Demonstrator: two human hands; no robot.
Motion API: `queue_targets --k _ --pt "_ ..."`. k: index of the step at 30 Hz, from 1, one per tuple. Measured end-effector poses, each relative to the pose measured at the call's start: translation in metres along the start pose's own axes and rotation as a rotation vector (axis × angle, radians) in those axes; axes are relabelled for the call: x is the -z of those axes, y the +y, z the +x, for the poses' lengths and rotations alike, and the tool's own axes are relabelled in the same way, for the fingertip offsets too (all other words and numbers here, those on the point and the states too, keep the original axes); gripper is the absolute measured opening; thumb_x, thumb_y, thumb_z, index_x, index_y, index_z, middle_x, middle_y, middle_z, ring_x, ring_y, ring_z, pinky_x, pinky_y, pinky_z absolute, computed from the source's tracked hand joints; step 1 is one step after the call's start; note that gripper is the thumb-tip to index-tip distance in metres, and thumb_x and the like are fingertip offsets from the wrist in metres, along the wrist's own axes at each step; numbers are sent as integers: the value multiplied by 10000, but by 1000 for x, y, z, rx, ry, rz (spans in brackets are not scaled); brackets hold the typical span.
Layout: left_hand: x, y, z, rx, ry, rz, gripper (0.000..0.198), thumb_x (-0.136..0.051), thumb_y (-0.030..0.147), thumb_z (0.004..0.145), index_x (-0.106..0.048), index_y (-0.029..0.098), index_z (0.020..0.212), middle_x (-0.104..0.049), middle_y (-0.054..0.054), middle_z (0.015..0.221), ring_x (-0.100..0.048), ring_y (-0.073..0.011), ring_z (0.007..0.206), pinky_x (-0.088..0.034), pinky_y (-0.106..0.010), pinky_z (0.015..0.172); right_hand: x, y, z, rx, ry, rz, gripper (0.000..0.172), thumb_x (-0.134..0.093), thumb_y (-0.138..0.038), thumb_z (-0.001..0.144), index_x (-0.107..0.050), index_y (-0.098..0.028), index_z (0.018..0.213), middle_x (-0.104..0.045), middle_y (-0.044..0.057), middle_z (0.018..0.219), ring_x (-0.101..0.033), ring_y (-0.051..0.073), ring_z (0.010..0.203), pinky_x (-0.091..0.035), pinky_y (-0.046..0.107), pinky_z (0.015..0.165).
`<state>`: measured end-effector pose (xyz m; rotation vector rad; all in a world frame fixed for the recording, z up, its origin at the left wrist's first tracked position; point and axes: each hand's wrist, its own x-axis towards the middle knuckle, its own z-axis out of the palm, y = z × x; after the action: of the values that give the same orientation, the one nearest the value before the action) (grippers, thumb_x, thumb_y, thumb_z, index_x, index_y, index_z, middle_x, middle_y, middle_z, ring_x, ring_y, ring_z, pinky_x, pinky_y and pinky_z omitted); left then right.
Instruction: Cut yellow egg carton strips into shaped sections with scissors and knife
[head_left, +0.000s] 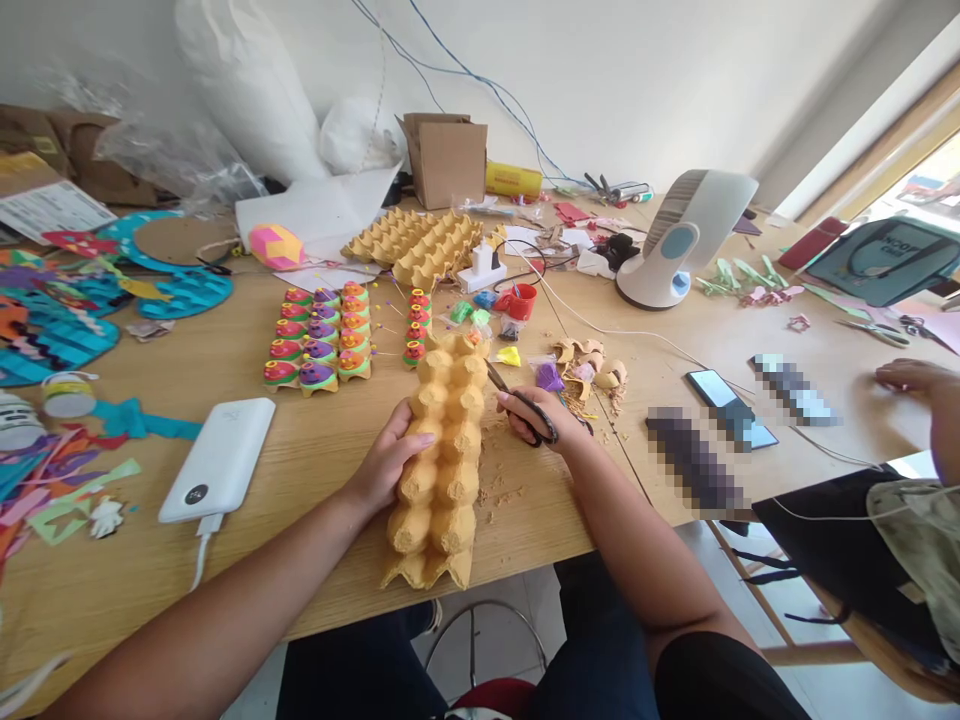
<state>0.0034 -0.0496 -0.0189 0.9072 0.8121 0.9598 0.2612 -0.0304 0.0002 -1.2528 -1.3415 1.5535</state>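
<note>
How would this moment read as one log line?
left hand: holds yellow egg carton | right hand: holds black-handled scissors beside it | nearby: white power bank, red cup

Scissors [538,409] beside egg carton [439,462]

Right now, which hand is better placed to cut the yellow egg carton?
Probably the right hand: it holds the scissors, blades near the egg carton's right edge. The left hand grips the carton's left side, so it seems better suited to steadying.
</note>
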Motion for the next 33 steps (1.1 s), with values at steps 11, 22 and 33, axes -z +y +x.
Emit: queue_targets --k 11,22,33 --pt "2 -2 1 -14 -8 -27 607 -798 337 792 -601 299 1364 -737 -26 1212 -719 -213 963 -610 -302 768 1 -1 -3 6 16 16 499 -674 -699 880 -574 -210 878 -460 -113 460 -351 71 362 -253 210 381" --pt "9 -3 4 -56 5 -37 546 -791 346 781 -670 309 1312 -747 -13 1165 -712 -224 907 -591 -297 739 -2 -1 0 43 22 4 503 -706 -703 848 -543 -228 839 -442 -120 420 -329 70 359 -239 202 381" --pt "5 -4 1 -112 57 5 561 -813 315 770 -668 322 1312 -729 -2 1217 -707 -217 962 -606 -288 761 -5 -10 -6 27 106 -151 516 -715 -719 813 -523 -243 753 -453 -102 482 -372 84 401 -240 218 403"
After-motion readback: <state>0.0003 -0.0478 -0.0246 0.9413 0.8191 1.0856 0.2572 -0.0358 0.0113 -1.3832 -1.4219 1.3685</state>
